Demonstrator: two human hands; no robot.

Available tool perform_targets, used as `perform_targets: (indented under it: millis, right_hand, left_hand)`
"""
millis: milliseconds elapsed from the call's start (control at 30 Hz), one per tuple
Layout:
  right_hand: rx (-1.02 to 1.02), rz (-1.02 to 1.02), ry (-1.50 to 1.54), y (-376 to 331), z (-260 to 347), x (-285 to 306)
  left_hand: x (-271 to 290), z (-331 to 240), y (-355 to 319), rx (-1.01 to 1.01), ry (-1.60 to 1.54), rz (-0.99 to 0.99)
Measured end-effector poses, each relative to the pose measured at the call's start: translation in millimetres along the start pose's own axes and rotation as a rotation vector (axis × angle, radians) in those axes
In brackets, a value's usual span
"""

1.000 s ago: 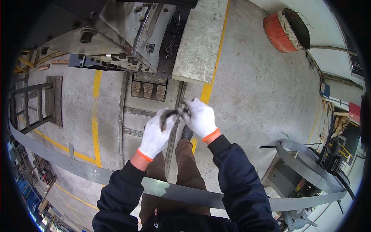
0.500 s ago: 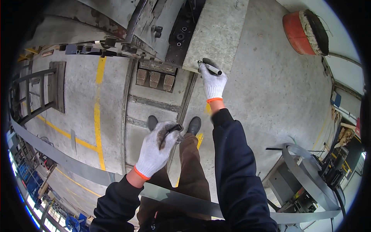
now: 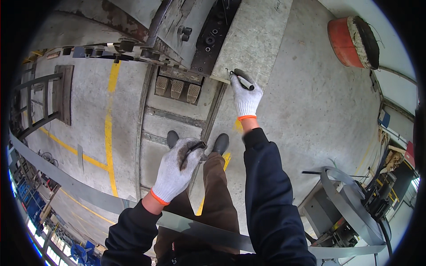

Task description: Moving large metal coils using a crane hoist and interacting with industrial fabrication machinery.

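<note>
My right hand (image 3: 245,94), in a white knitted glove with a dark palm and orange cuff, is closed around a marker (image 3: 245,83) with a pale barrel and dark end. The marker's tip is at the near edge of a long grey slab-like surface (image 3: 253,40), where a small dark mark (image 3: 226,69) shows beside it. Lower and to the left, my left hand (image 3: 176,170), gloved the same way with dark stains, pinches a small black tube-shaped piece (image 3: 200,145) that looks like the marker's cap. It is held above my legs, away from the slab.
Foot pedals (image 3: 176,89) lie beneath the heavy bolted machine (image 3: 177,40). A grey metal strip (image 3: 88,186) curves across behind my forearms to a coil (image 3: 350,199) at right. A red drum-shaped thing (image 3: 341,43) stands far right; a dark metal frame (image 3: 44,104) is at left.
The marker's tip has shifted slightly, and a small dark mark now shows on the slab beside it. My left hand stays closed on the black piece. The whole view has tilted a little.
</note>
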State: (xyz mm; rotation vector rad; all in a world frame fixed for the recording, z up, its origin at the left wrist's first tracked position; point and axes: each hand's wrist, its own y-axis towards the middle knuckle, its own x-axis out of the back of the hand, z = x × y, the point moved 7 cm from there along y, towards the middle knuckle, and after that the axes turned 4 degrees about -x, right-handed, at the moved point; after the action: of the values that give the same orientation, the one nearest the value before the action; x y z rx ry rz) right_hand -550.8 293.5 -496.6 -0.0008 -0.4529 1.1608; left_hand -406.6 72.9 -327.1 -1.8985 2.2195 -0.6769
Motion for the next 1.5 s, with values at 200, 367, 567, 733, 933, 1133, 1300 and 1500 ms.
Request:
perform_targets:
  millis: [200,367,567,733,933,1133,1300,1500]
  right_hand:
    - [0.020,-0.019,-0.004,-1.2,-1.0,3.6]
    - [-0.002,-0.015,-0.083,-4.0,0.8,5.6]
    - [0.015,-0.066,0.038,8.2,-2.6,13.2]
    - [0.011,-0.039,-0.087,0.8,12.3,14.2]
    - [0.041,-0.058,-0.084,1.4,8.6,14.1]
    - [0.049,-0.101,-0.047,11.1,4.6,16.2]
    - [0.015,-0.089,0.090,7.0,12.6,24.1]
    - [0.012,-0.092,0.109,4.9,-6.0,24.6]
  left_hand:
    - [1.8,-1.3,3.0,-0.048,0.040,-0.004]
    - [4.1,-0.1,2.0,-0.031,0.066,0.002]
    - [0.2,8.7,2.7,0.014,0.003,0.013]
    - [-0.4,8.9,1.4,0.009,0.016,0.007]
    - [-4.1,12.5,3.2,0.021,-0.009,0.013]
    - [-3.8,8.8,5.6,-0.012,0.036,0.002]
    - [-6.0,10.1,5.3,0.004,-0.004,0.011]
    - [-4.9,3.2,8.8,-0.023,0.031,0.013]
